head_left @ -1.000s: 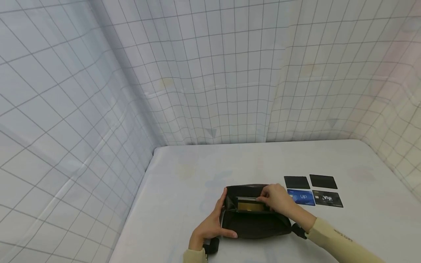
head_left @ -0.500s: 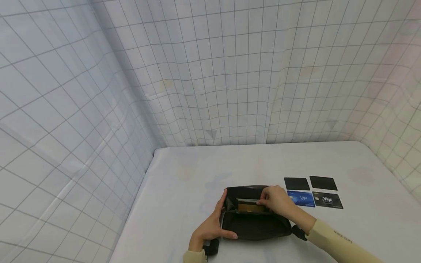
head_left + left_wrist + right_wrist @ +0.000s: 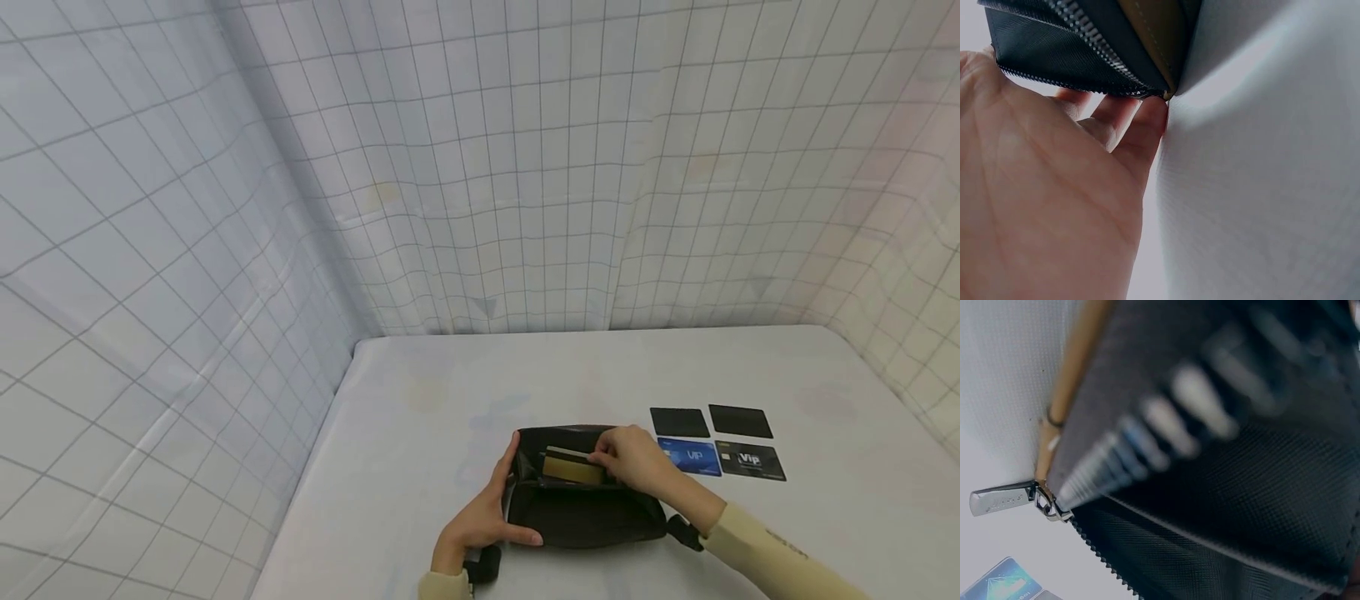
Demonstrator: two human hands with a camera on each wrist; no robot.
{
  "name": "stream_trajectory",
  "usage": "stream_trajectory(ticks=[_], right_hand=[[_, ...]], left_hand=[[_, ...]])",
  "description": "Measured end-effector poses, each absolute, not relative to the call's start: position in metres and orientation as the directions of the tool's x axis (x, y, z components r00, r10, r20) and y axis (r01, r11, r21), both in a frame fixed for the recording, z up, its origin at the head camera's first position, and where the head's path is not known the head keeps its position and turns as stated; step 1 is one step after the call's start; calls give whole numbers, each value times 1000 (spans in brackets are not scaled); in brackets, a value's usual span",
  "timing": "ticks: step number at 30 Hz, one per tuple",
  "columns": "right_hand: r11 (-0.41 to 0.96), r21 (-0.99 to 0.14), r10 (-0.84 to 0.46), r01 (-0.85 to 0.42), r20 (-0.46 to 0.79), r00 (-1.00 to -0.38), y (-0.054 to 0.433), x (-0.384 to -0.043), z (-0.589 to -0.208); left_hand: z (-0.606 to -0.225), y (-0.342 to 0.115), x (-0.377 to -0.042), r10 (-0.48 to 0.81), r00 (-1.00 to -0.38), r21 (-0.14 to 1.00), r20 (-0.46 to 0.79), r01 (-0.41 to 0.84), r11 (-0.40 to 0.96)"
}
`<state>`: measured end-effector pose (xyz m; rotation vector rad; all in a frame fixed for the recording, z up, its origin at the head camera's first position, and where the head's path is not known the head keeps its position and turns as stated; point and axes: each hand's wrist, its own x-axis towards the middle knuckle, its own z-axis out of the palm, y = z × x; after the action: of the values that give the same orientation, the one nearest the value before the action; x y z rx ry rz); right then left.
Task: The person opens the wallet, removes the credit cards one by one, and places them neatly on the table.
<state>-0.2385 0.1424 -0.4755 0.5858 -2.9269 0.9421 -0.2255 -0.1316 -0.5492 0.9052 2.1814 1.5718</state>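
A black zip wallet point(image 3: 588, 521) lies spread open on the table in the head view, its inner pockets facing up. My left hand point(image 3: 480, 517) holds its left end, the thumb at the near side and a finger reaching to the far corner; the left wrist view shows fingertips against the wallet's zipped edge point(image 3: 1060, 44). My right hand point(image 3: 632, 454) reaches into the wallet and pinches the right end of a gold card point(image 3: 573, 469), which sits tilted in the pocket. In the right wrist view the zip teeth and dark lining point(image 3: 1222, 537) fill most of the picture; the card is hidden there.
Right of the wallet lie a blue VIP card point(image 3: 690, 456), a black Vip card point(image 3: 750, 460) and two plain black cards point(image 3: 679, 422) point(image 3: 741, 421) in two rows. A metal zip pull point(image 3: 1004, 499) sticks out from the wallet. White gridded cloth point(image 3: 487, 183) hangs around the table.
The gold card has risen a little and tilted within the wallet under my right fingers. My left hand and the wallet keep their place.
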Motion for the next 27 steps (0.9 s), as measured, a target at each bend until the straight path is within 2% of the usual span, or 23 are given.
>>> stream_trajectory(ticks=[10, 22, 27], right_hand=[[706, -580, -385, -406, 166, -908, 146, -237, -482], [719, -522, -369, -458, 272, -889, 145, -237, -484], [736, -513, -350, -442, 271, -897, 143, -238, -483]], left_hand=[[-553, -132, -223, 641, -756, 934, 134, 312, 173], [-551, -132, -223, 637, -762, 939, 114, 293, 183], [-548, -133, -224, 637, -765, 942, 101, 280, 187]])
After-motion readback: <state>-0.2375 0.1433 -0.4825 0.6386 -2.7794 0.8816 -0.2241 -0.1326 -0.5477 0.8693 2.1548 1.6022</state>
